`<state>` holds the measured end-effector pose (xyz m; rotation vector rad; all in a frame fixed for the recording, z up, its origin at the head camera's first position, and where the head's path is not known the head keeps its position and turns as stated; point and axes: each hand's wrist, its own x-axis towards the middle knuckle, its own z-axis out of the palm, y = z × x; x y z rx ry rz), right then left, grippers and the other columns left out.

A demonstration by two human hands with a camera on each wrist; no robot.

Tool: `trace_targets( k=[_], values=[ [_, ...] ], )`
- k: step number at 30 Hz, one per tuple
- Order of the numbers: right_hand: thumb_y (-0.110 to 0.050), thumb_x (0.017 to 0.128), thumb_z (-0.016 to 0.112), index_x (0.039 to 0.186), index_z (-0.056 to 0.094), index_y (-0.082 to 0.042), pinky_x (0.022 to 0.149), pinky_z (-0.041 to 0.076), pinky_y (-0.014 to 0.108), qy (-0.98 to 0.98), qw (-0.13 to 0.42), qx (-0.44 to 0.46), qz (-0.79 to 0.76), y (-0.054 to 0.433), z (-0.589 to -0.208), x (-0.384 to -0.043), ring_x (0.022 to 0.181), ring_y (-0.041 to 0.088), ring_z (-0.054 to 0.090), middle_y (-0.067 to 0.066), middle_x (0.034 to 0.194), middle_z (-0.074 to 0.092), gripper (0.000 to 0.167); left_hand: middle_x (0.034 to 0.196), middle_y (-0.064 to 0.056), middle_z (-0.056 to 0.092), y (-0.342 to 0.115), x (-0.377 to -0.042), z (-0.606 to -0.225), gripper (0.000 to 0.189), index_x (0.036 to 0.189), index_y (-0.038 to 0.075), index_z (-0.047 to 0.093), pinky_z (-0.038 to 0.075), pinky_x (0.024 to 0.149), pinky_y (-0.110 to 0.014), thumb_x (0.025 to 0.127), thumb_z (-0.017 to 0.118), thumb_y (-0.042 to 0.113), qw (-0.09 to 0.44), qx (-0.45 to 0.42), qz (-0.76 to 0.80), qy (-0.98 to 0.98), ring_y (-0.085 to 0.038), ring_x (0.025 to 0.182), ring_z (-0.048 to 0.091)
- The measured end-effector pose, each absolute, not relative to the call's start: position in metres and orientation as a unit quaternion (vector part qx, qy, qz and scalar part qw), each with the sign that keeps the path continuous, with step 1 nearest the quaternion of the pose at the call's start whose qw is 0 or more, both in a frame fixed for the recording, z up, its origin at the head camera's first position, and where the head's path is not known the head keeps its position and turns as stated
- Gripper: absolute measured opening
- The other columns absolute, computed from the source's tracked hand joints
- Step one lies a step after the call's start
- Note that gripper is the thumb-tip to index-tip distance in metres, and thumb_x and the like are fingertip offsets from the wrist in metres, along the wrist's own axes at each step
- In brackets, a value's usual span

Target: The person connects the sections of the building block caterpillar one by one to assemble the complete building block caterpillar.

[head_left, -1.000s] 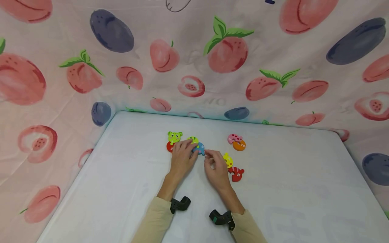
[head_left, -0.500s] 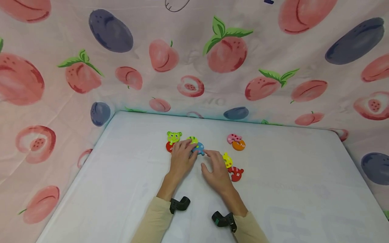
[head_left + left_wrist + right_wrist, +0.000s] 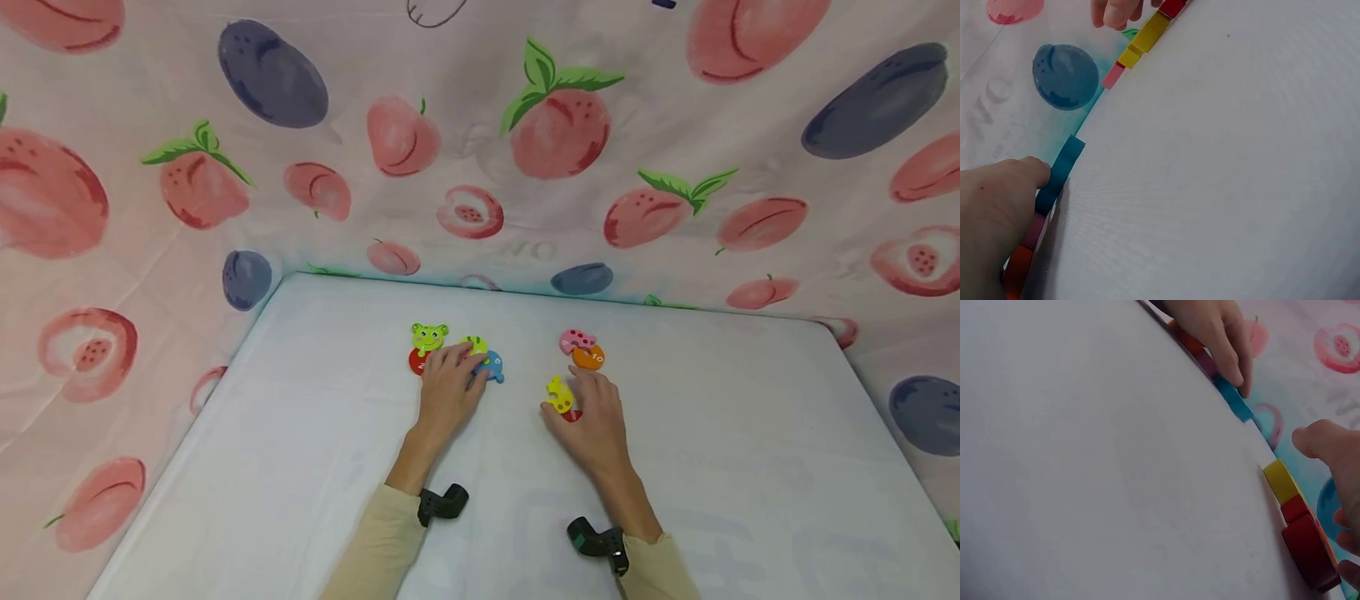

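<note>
In the head view, my left hand (image 3: 448,392) rests over a row of joined puzzle pieces. A green animal-head piece (image 3: 430,337), a red numbered piece (image 3: 416,362), a green striped piece (image 3: 476,342) and a blue piece (image 3: 492,367) show around it; the rest are covered. The left wrist view has my thumb (image 3: 1034,170) against the blue piece's side. My right hand (image 3: 597,425) hovers over a yellow spotted piece (image 3: 559,396) joined to a red piece (image 3: 572,416), thumb and fingers spread apart. Most of that red piece is hidden in the head view.
Behind my right hand lie a pink spotted piece (image 3: 575,339) and an orange numbered piece (image 3: 590,357), joined. The white table (image 3: 750,450) meets a fruit-print cloth (image 3: 480,142) at its back edge. Each wrist wears a black camera (image 3: 444,504).
My right hand has moved right, from beside the blue piece to over the yellow and red pieces, its thumb and fingers opening out. My left hand has stayed in place.
</note>
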<state>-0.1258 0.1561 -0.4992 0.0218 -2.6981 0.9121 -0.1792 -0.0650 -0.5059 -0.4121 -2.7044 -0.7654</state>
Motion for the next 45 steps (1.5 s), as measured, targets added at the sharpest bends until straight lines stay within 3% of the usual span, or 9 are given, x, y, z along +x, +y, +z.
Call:
trace_targets(
  k=[6,16,45],
  values=[
    [-0.038,0.076,0.079,0.136,0.050,-0.011,0.098,0.047,0.053,-0.942,0.106,-0.003,0.317,0.1616,-0.5017,-0.1268,0.121,0.031,0.046,0.014,0.134,0.052,0.072,0.138,-0.006,0.055,-0.0656,-0.1798,-0.5033,0.031,0.123,0.019,0.068,0.035,0.110,-0.044,0.095,0.061,0.031,0.135,-0.138,-0.268,-0.944,-0.025,0.129,0.042],
    [-0.032,0.079,0.078,0.134,0.053,-0.011,0.099,0.045,0.052,-0.949,0.072,0.007,0.308,0.1599,-0.5021,-0.1238,0.117,0.032,0.048,0.015,0.130,0.054,0.064,0.139,-0.004,0.055,-0.0654,-0.1787,-0.5047,0.029,0.123,0.020,0.068,0.034,0.111,-0.045,0.097,0.058,0.026,0.129,-0.134,-0.269,-0.945,-0.025,0.129,0.041],
    [-0.018,0.077,0.069,0.129,0.057,-0.008,0.099,0.042,0.051,-0.939,0.097,0.024,0.329,0.1613,-0.5049,-0.1235,0.112,0.032,0.049,0.015,0.122,0.059,0.054,0.138,-0.004,0.055,-0.0651,-0.1774,-0.5036,0.028,0.123,0.021,0.068,0.036,0.111,-0.045,0.097,0.057,0.022,0.129,-0.127,-0.275,-0.944,-0.025,0.129,0.042]
  ],
)
